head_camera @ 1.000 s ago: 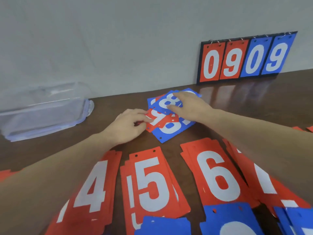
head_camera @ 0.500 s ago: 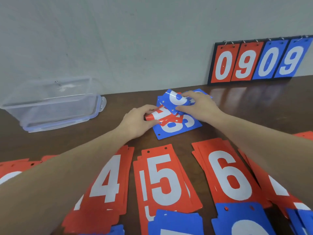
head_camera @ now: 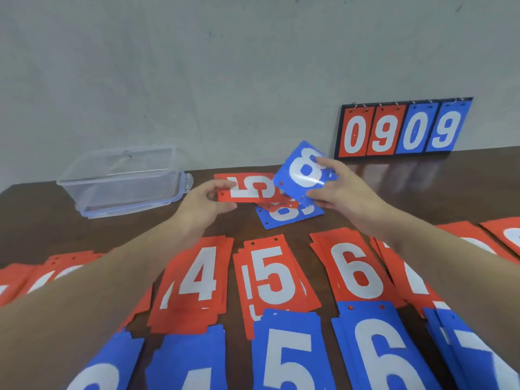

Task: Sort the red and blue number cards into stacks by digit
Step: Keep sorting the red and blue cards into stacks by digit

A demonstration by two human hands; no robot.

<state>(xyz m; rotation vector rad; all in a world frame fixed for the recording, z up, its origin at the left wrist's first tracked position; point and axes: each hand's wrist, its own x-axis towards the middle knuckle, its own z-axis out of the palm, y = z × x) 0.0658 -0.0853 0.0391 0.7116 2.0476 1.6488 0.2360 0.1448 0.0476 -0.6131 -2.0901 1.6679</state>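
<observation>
Cards are passing through both my hands: my left hand (head_camera: 205,202) is pinching a red card (head_camera: 247,188) sideways by its punched end, while my right hand (head_camera: 342,190) is gripping a blue 8 card (head_camera: 302,171), tilted above the unsorted pile (head_camera: 287,213) on the surface (head_camera: 422,187). Nearer me, red stacks of 4 (head_camera: 197,280), 5 (head_camera: 274,277) and 6 (head_camera: 353,273) are lying in a row, blue stacks below.
</observation>
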